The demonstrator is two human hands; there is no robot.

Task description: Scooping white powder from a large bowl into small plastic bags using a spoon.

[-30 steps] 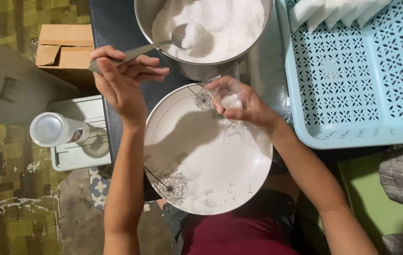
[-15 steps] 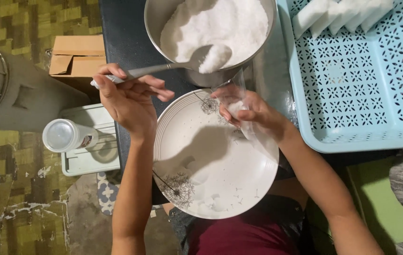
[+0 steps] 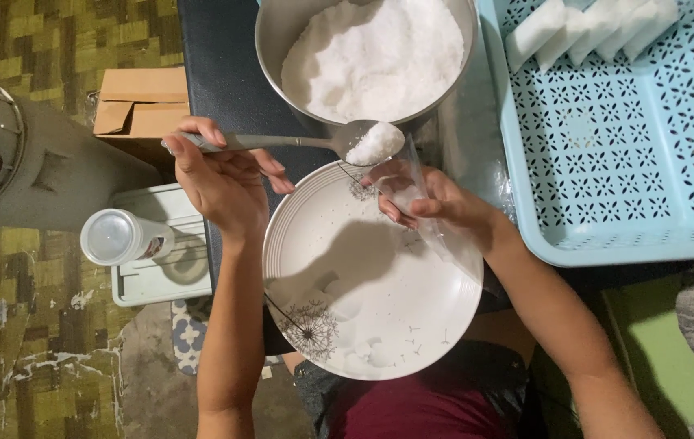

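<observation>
My left hand (image 3: 221,175) grips the handle of a metal spoon (image 3: 282,142) whose bowl carries a heap of white grains (image 3: 374,143). The heap hovers just over the mouth of a small clear plastic bag (image 3: 424,207), which my right hand (image 3: 436,203) holds open above a white plate (image 3: 363,284) with dandelion prints. A steel bowl (image 3: 269,49) full of the same white grains (image 3: 371,53) stands right behind the spoon.
A light blue perforated tray (image 3: 607,162) lies at right, with several filled white packets (image 3: 583,28) at its far end. On the floor at left are a cardboard box (image 3: 139,102), a white capped bottle (image 3: 119,237) on a pale tray, and a grey container (image 3: 30,175).
The spoon lifted a load of grains out of the steel bowl and moved toward me, over to the bag's mouth. My right hand raised the bag to meet it.
</observation>
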